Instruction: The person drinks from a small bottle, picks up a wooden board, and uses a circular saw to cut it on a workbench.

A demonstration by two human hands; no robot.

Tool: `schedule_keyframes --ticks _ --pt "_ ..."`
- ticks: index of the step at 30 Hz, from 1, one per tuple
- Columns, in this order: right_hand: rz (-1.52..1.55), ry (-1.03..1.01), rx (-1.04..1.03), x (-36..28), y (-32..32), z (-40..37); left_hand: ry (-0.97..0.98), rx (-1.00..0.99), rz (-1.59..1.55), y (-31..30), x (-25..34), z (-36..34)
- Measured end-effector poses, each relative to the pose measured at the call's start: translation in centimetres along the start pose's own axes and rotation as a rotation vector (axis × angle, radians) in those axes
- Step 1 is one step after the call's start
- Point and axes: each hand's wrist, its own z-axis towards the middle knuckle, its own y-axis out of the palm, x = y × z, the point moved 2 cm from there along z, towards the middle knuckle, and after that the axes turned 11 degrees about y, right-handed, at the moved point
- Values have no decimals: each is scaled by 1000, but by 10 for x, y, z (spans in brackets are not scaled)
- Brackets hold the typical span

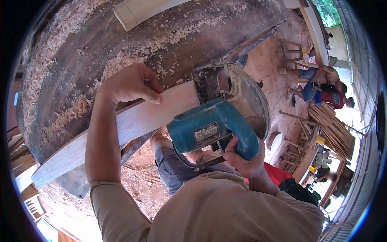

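A teal circular saw (pixel 207 127) with a dusty metal guard rests at the right end of a long pale wooden board (pixel 151 115). The board tapers to a point at the lower left. My right hand (pixel 246 158) is wrapped round the saw's rear handle; the blade is hidden under the guard. My left hand (pixel 133 85) is closed over the board's far edge, left of the saw, with its thumb on the top face. Its other fingers bend down on the far side, partly hidden.
The board lies along the near edge of a dark worktable (pixel 96 52) strewn with wood shavings. Another wooden piece (pixel 139 14) lies at the back. To the right, two people (pixel 326 84) sit near stacked planks (pixel 332 125). A fan (pixel 321 160) stands below them.
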Motion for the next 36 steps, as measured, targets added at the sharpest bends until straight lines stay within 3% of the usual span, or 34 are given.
schedule_keyframes --ticks 2,15,17,36 --pt "-82 -86 -28 1 -1 2 -5 7 -10 0 -2 0" --pt "-162 -106 -25 -4 3 8 48 21 27 -3 -2 -1" --pt "-13 25 9 -5 4 5 20 1 -18 -1 -7 -1" --pt "6 29 -21 -13 7 13 10 6 -98 0 -9 -2"
